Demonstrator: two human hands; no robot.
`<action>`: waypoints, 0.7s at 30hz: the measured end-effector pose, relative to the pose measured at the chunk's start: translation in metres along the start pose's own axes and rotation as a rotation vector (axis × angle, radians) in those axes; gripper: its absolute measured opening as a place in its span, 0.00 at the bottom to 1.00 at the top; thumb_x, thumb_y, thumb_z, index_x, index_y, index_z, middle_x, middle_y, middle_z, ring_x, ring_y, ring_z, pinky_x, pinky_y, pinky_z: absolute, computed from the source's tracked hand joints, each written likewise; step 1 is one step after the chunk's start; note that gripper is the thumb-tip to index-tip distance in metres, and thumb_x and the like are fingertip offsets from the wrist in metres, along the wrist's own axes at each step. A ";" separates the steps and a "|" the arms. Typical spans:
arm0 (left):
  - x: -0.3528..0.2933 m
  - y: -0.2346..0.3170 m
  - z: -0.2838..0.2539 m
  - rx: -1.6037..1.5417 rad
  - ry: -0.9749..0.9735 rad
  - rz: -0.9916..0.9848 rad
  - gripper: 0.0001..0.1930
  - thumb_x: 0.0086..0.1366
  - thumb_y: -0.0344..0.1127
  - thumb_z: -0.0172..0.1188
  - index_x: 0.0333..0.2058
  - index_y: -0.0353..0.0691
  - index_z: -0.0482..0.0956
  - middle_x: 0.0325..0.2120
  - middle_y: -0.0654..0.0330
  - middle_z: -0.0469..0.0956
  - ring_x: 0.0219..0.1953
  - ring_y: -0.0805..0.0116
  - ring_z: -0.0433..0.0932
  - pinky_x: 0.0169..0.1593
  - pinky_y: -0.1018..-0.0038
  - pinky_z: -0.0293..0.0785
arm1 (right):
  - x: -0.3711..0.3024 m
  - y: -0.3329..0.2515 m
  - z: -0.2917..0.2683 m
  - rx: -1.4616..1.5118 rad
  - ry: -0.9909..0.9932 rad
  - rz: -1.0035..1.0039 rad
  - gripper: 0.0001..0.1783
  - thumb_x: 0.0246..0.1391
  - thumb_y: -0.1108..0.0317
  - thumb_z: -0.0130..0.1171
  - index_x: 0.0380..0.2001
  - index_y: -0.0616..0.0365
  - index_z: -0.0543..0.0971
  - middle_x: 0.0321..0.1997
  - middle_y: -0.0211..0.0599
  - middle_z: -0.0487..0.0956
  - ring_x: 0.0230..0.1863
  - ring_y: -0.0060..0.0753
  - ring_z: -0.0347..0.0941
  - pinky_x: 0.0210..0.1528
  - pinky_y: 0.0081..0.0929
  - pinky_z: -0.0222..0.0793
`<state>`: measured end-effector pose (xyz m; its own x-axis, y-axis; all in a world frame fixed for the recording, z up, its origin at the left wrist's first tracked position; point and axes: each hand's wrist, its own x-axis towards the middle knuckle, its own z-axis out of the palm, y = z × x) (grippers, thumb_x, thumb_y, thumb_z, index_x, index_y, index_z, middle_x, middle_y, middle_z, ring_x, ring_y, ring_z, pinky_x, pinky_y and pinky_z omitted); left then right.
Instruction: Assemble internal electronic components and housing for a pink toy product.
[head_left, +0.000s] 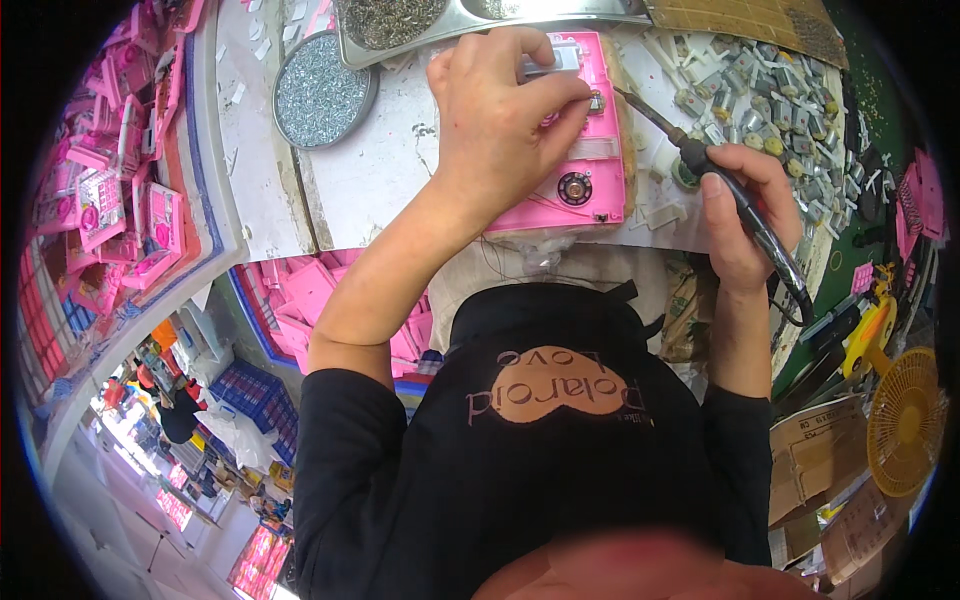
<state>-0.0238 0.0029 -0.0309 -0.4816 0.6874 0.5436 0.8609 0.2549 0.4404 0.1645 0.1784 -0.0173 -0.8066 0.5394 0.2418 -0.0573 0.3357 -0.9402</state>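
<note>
A pink plastic casing (611, 188) lies on the work table in front of me, with a round black speaker-like part (575, 188) and thin wires near its front end. My left hand (490, 115) reaches over the casing from the left, its thumb and finger pinched close to a small metal part (597, 102). Whatever sits between those fingertips is too hidden to name. A soldering iron (766, 238) is gripped by its dark handle in my right hand (738, 240). Its thin tip points left, near the small metal part; whether they touch is unclear.
A round dish (371, 108) of small silver screws stands left of the casing. Beyond is a metal tray (545, 17) with small metal pieces. Many small white and grey parts (775, 125) are heaped at right. Pink casings (110, 215) pile up far left; a yellow fan (908, 425) stands lower right.
</note>
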 end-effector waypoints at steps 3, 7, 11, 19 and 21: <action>-0.003 -0.003 0.001 -0.010 -0.028 0.034 0.07 0.48 0.36 0.73 0.28 0.52 0.85 0.39 0.67 0.75 0.43 0.63 0.72 0.52 0.60 0.58 | -0.001 0.000 -0.001 -0.006 0.001 -0.018 0.14 0.54 0.75 0.67 0.45 0.64 0.81 0.33 0.29 0.80 0.31 0.15 0.72 0.36 0.14 0.67; -0.003 -0.003 0.000 -0.003 -0.038 0.074 0.07 0.47 0.36 0.73 0.28 0.53 0.85 0.39 0.68 0.75 0.43 0.64 0.72 0.52 0.59 0.57 | -0.001 -0.003 -0.003 -0.028 -0.033 -0.037 0.14 0.53 0.75 0.67 0.44 0.64 0.82 0.35 0.31 0.82 0.32 0.16 0.74 0.37 0.15 0.68; -0.001 0.000 0.002 0.019 -0.020 0.068 0.07 0.47 0.36 0.72 0.27 0.53 0.85 0.39 0.69 0.75 0.43 0.64 0.72 0.52 0.58 0.57 | -0.002 -0.004 -0.003 -0.037 -0.044 -0.039 0.14 0.53 0.75 0.68 0.44 0.64 0.82 0.36 0.33 0.82 0.32 0.18 0.75 0.38 0.16 0.69; 0.000 0.002 0.001 0.030 -0.038 0.047 0.06 0.46 0.36 0.71 0.26 0.52 0.84 0.39 0.69 0.74 0.44 0.64 0.70 0.51 0.57 0.57 | -0.001 -0.005 -0.004 -0.065 -0.086 -0.102 0.14 0.52 0.74 0.68 0.43 0.64 0.82 0.34 0.34 0.82 0.29 0.19 0.74 0.34 0.16 0.68; 0.000 0.003 0.001 0.027 -0.045 0.048 0.06 0.46 0.36 0.71 0.25 0.52 0.84 0.39 0.69 0.74 0.44 0.64 0.70 0.51 0.57 0.56 | -0.001 -0.005 -0.003 -0.058 -0.087 -0.111 0.14 0.52 0.74 0.68 0.43 0.64 0.82 0.34 0.34 0.82 0.29 0.19 0.74 0.33 0.16 0.68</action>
<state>-0.0213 0.0043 -0.0304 -0.4324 0.7287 0.5310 0.8872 0.2385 0.3950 0.1675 0.1780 -0.0122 -0.8451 0.4287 0.3194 -0.1169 0.4348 -0.8929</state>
